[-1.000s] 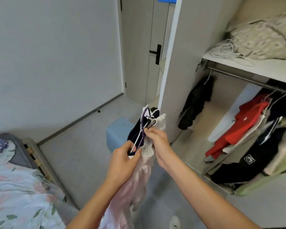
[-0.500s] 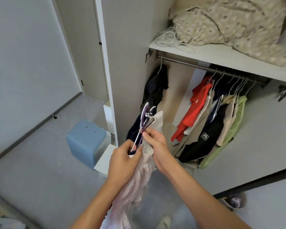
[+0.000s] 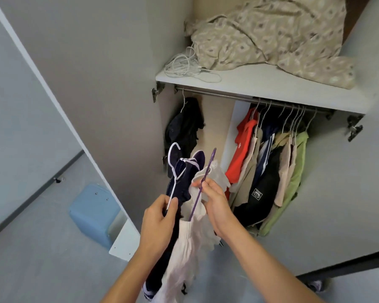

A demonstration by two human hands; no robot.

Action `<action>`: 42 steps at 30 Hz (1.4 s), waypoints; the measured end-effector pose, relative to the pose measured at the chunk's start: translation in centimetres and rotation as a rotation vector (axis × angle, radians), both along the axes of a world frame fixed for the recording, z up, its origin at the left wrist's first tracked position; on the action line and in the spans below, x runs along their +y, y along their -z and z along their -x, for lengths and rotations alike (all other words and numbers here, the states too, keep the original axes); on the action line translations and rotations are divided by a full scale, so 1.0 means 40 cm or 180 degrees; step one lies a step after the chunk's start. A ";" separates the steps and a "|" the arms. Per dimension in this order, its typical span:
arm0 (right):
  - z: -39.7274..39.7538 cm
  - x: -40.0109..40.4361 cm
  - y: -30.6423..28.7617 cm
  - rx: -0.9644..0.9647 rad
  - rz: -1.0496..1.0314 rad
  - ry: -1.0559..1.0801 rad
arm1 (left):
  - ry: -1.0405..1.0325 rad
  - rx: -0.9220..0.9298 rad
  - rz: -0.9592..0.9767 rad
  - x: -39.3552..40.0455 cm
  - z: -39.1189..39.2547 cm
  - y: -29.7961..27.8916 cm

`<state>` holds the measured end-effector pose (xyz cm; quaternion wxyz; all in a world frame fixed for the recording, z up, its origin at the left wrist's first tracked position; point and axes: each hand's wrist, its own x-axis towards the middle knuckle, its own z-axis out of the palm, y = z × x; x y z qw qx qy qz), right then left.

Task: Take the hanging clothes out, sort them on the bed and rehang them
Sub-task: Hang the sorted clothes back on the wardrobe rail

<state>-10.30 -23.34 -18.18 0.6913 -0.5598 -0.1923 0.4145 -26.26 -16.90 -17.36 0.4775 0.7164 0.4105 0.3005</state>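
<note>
Hangers now split apart | left hand [image 3: 157, 217] grips white hanger [image 3: 175, 171], hook up-left | right hand [image 3: 214, 201] pinches purple hanger [image 3: 200, 189], long axis steep, tip up-right

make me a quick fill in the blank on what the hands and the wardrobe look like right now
1. The left hand grips a white hanger that carries a ____ garment.
2. The right hand pinches a hanger whose colour is ____.
3. On the shelf beside the patterned bedding lies a coil of white ____.
4. At the far right end of the rail hangs a ____ shirt.

Missing words: dark navy; purple; cable; green
</note>
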 end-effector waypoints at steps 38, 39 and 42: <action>-0.638 0.503 0.080 -0.0229 0.1020 0.0547 | 0.0550 0.0286 -0.0090 0.593 -0.636 0.117; -0.651 0.516 0.083 0.0012 0.0872 0.0551 | 0.0551 0.0256 -0.0116 0.608 -0.650 0.125; -0.698 0.554 0.119 0.0314 0.0456 0.0518 | 0.0475 0.0139 -0.0242 0.646 -0.700 0.149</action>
